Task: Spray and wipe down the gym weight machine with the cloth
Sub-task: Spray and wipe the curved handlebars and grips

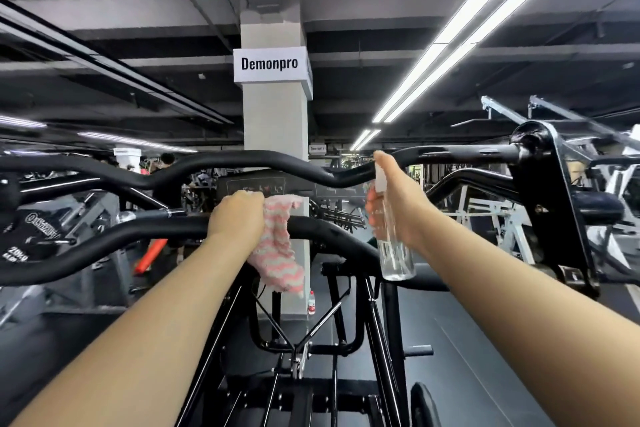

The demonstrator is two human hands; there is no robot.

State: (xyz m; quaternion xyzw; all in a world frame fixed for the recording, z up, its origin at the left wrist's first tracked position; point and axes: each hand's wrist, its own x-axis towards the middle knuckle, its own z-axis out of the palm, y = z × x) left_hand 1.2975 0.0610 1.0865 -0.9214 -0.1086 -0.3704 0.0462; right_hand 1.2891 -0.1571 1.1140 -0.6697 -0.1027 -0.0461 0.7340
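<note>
left hand (239, 215) on near bar (104, 246) of machine (547, 191), fingers curled over the bar top and clamped on cloth (280, 246). cloth pink and white, fluffy; upper part bunched under the fingers against the bar, just right of the knuckles; lower part hanging loose below the bar, clear of the hand. fingertips hidden behind the bar, exact wrap not visible.

right hand (398, 204) raised beside far bar (242, 163), gripping bottle (394, 246) round its neck. bottle clear, upright, white spray head at the top between thumb side and fingers; body projecting below the palm, liquid visible in the lower part. index finger up at the spray head; pressed or not, cannot tell. bottle close in front of the far bar; contact with it cannot be judged.

both bars black, curved, running left to right; far bar joined to a black pivot bracket at right. black frame and struts below, between the forearms. weight plate (24, 239) at left, lettering blurred. grey pillar (275, 121) behind, sign (270, 64) reading "demonpro". small bottle (312, 303) on the floor at the pillar base. strip lights (450, 45) overhead at right. other machines and people in the background, blurred.
</note>
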